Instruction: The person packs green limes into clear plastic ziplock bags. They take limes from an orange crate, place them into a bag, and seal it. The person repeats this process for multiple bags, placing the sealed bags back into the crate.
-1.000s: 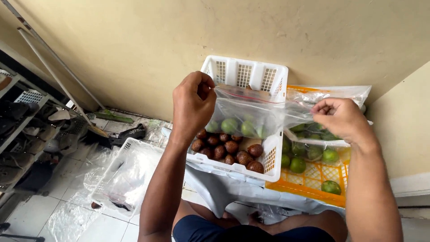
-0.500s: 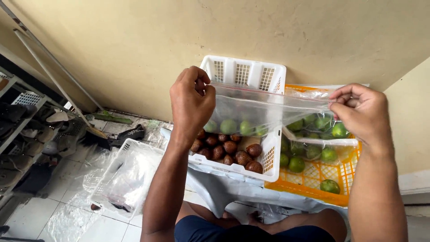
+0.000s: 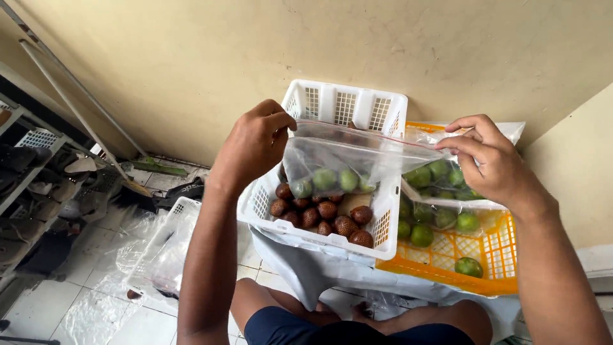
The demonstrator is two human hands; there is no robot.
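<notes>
Up high, held taut: clear zip bag with green limes, above white basket of brown snake fruit. Left hand fingers pinching one top corner, right hand fingers pinching the other. Beside, touching: orange crate.

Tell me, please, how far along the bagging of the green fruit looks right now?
Done: a few green fruits sit inside the clear zip bag. In hand: the left hand and right hand pinch its top strip. Left: more loose green fruit in the orange crate.
</notes>
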